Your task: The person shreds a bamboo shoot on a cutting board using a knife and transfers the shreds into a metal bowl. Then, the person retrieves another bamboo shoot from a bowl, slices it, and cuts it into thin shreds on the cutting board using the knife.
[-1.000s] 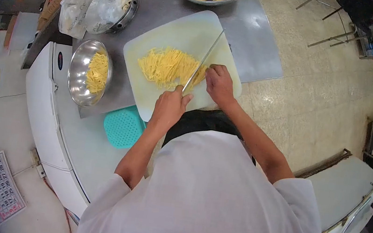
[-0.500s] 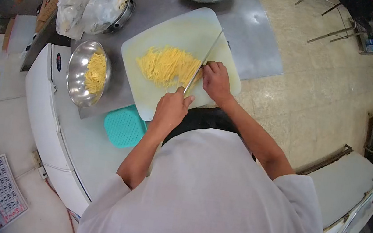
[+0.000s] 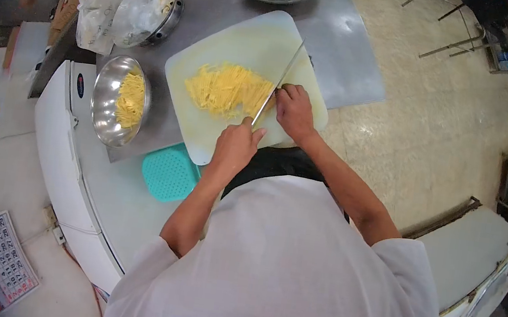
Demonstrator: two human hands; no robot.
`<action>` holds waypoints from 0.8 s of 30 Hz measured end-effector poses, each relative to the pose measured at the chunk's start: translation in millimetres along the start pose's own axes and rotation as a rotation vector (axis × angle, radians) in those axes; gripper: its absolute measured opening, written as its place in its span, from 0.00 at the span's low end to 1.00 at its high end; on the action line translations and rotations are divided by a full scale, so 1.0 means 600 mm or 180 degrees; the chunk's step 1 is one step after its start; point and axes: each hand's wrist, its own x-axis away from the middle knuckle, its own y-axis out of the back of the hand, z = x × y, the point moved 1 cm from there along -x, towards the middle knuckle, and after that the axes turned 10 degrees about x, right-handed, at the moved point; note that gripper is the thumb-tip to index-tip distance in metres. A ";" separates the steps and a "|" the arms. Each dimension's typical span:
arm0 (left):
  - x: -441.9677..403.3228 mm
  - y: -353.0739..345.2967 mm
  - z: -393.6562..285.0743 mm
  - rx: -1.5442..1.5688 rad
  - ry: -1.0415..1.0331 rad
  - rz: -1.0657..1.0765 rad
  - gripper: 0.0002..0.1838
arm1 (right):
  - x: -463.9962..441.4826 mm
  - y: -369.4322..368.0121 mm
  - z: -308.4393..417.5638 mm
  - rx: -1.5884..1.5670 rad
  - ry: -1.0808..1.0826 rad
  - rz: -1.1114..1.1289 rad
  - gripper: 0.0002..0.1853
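Here, thin yellow shreds (image 3: 229,91) lie heaped beside the knife (image 3: 287,67).

- At eight o'clock we see rows of numbers on a calendar (image 3: 1,263), too small for us to read surely.
- Between nine and ten o'clock, a white appliance (image 3: 60,133) bears an oval badge (image 3: 80,86) we cannot read.

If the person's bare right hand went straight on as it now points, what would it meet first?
The right hand would probably meet the long, silver metal knife blade first; from above, depth between them is unclear.
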 end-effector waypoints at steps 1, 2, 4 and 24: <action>-0.011 -0.004 0.010 -0.0005 0.0005 -0.0009 0.19 | -0.001 -0.003 0.000 -0.0009 0.0006 -0.0003 0.09; -0.028 -0.015 0.027 -0.0116 -0.0121 -0.0059 0.19 | 0.002 -0.004 -0.002 -0.0111 -0.0001 -0.0042 0.08; -0.038 -0.005 0.010 -0.0206 -0.0292 -0.0126 0.18 | 0.000 0.000 -0.012 -0.0171 0.0012 -0.0105 0.08; -0.021 -0.009 0.010 -0.0159 -0.0134 0.0029 0.23 | 0.017 -0.001 -0.010 0.0043 -0.0063 -0.0088 0.12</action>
